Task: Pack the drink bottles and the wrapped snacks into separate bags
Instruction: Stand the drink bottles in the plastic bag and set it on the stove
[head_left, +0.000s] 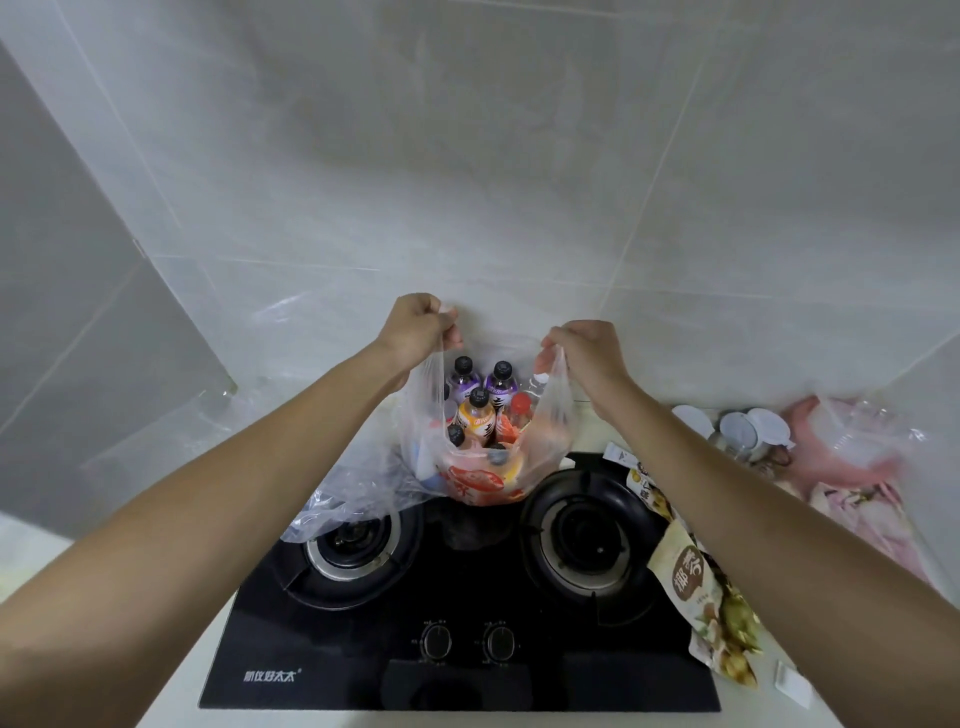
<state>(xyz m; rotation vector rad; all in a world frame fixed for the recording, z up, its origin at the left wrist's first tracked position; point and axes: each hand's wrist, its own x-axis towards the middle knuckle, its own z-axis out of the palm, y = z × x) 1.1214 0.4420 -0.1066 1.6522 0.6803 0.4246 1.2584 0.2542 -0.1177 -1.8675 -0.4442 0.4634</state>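
Grey wall tiles (467, 156) are filling the space behind both hands, and a black gas stove (457, 597) is sitting below them on a pale counter. Both bare arms are reaching far forward, almost straight, and coming closer together toward the wall.

The left hand (418, 327) is curling into a fist, knuckles up, and is pinching one handle of a clear plastic bag (483, 441). The right hand (584, 353) is curling the same way and is gripping the other handle. The two hands are pulling the handles up and apart, so the bag is hanging open between them and just under them. Its bottom is resting at the back of the stove, between the two burners.

Drink bottles (475, 410) are standing upright inside the bag, right below the hands. Some have dark caps and one has a red cap.

Another crinkly clear bag (343, 493) is lying under the left forearm, over the left burner. Wrapped snacks (706, 587) are lying under the right forearm, along the stove's right edge. Small white-lidded jars (737, 428) are sitting to the right of the right hand, and a pink bundle in plastic (852, 467) is lying farther right.
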